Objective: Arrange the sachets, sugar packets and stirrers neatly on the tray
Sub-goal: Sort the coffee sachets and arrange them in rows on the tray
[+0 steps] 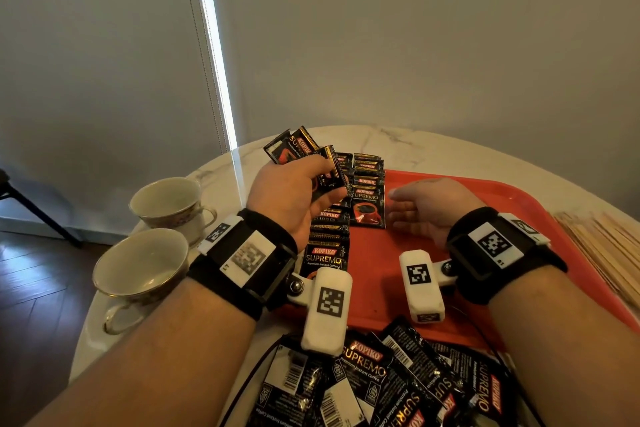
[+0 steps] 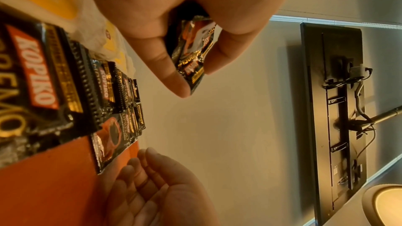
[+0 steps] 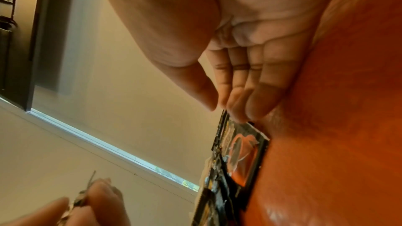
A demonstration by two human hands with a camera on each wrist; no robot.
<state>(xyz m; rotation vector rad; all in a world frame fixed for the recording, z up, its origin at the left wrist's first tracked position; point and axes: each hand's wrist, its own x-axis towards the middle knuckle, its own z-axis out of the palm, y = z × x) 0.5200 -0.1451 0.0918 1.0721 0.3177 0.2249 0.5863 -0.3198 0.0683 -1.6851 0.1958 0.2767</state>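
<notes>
Left hand (image 1: 294,194) grips a small fan of glossy black foil coffee sachets (image 1: 298,149) above the far left corner of the red plastic tray (image 1: 381,270), apparently a supply to deal from. Right hand (image 1: 429,208) lies with fingers straight on the tray, fingertips (image 3: 237,109) at the edge of the overlapped sachet rows (image 1: 367,198), seemingly squaring them. More loose sachets (image 1: 398,381) and pale wooden stirrers (image 1: 602,250) wait off the tray; I see no sugar packets.

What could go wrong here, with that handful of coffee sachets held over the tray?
The left hand pinches several fanned sachets; one might slip out and disturb the overlapped row on the red tray. The right hand lies flat against the end sachet and could nudge it askew. Two teacups stand near the left forearm.
</notes>
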